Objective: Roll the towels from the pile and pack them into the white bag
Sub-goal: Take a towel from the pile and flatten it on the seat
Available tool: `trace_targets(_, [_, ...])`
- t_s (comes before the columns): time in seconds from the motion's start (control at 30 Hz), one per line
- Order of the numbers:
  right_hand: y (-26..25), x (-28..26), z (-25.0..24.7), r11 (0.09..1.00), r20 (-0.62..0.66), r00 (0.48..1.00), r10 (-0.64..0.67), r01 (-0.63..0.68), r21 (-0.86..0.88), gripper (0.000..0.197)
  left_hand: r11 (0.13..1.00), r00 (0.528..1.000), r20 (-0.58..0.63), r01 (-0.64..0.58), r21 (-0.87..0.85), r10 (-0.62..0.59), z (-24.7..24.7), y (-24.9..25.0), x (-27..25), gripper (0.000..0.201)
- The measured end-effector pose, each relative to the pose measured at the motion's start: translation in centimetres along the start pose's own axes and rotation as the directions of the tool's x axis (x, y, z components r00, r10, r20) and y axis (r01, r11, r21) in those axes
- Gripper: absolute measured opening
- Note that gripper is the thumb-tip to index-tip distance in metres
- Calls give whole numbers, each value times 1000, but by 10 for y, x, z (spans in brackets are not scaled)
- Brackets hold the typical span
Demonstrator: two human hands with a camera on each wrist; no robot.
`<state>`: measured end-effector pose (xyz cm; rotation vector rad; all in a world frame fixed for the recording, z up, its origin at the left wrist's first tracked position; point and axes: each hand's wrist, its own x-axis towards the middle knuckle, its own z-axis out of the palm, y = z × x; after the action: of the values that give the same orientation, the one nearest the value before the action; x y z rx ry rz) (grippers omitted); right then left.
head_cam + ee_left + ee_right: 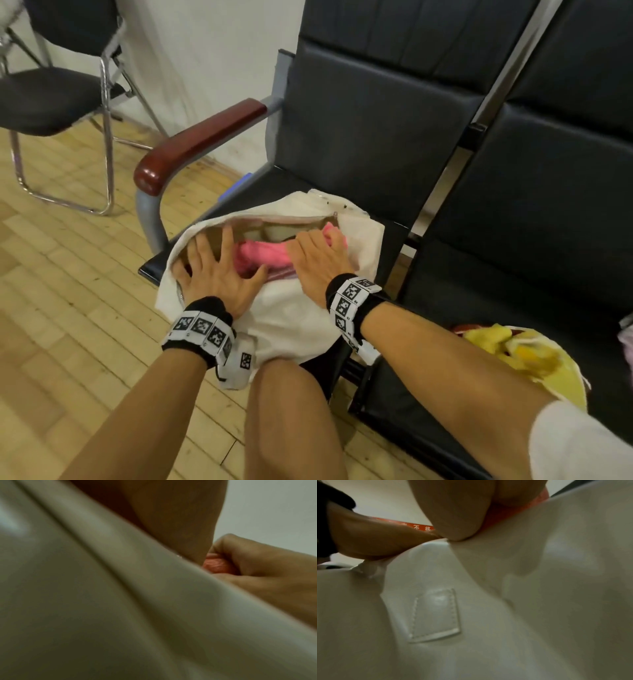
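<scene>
Head view shows the white bag (291,318) lying open on a black chair seat (260,186), with the rolled pink towel (262,255) in its mouth. Left hand (217,274) is spread flat, fingers splayed, pressing the bag's left edge. Right hand (317,257) curls around the towel's right end. Yellow towels (517,349) lie on the neighbouring seat.

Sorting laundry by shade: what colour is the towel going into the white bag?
Pink towel, gripped by the right hand; clearest in the head view.
</scene>
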<state>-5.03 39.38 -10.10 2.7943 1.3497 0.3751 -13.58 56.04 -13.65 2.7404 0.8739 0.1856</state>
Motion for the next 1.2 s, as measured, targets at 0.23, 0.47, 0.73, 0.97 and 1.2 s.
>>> trace_targets(0.23, [-18,28,9,993,137,986,-91,79,89,44,999,999,-17,-52,12,52,3,6,-4,97])
trace_targets(0.47, [15,3,19,996,340,940,31,-58,71,56,994,997,-19,-70,85,72,-3,21,-7,93])
trace_targets(0.73, [86,-58,-32,959,263,951,161,-214,186,58,995,993,69,-98,32,95,-34,84,-9,96])
trace_targets(0.97, [166,-145,-63,890,283,883,373,-427,160,61,945,942,85,-320,-69,325,-25,181,-45,93])
trace_targets(1.2, [215,-259,-56,804,472,740,480,-586,101,64,839,803,244,-517,-171,544,27,265,-107,97])
